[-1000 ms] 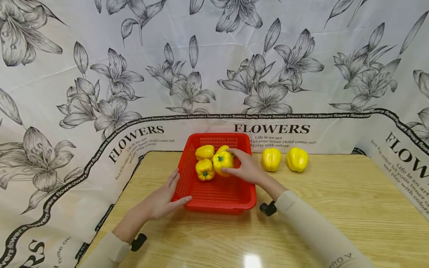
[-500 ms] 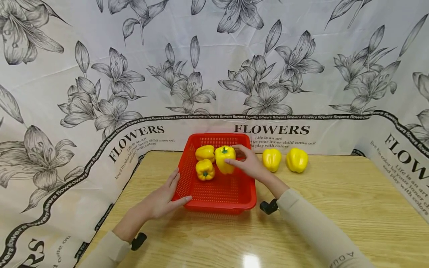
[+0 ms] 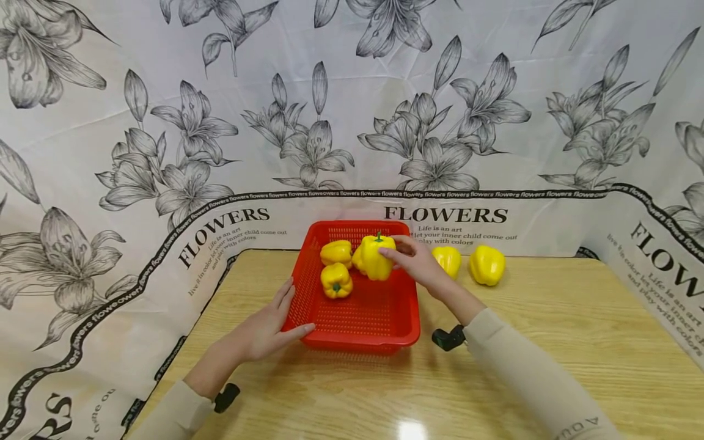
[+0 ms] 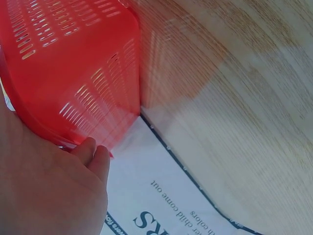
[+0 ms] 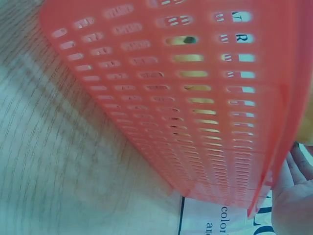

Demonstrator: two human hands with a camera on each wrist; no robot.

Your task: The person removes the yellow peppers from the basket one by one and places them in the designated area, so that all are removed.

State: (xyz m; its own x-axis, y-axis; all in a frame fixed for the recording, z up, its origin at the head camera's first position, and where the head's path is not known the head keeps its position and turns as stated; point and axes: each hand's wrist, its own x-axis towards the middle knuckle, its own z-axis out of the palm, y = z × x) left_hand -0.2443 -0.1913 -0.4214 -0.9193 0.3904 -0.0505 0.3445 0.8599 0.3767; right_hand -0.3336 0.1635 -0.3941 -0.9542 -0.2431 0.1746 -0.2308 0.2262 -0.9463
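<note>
In the head view my right hand (image 3: 420,263) grips a yellow bell pepper (image 3: 376,260), stem up, over the right part of a red plastic basket (image 3: 357,333). Behind the gripped pepper, another yellow pepper (image 3: 359,260) is partly hidden. Two more lie at the basket's left side, a rear pepper (image 3: 336,252) and a front pepper (image 3: 337,281). My left hand (image 3: 261,327) rests against the basket's left front corner, fingers fairly straight along the outer wall and thumb on the front rim. The left wrist view shows its fingertips (image 4: 93,156) at the rim.
Right of the basket, two yellow bell peppers stand on the wooden table (image 3: 528,342), one partly behind my right wrist (image 3: 448,263) and the other pepper (image 3: 487,265) in full view. A flower-print cloth (image 3: 330,153) hangs behind and at both sides.
The gripped pepper has risen from among the others, turned stem up and moved right with my right hand. This uncovers another pepper behind it. My left hand and the basket stay put.
</note>
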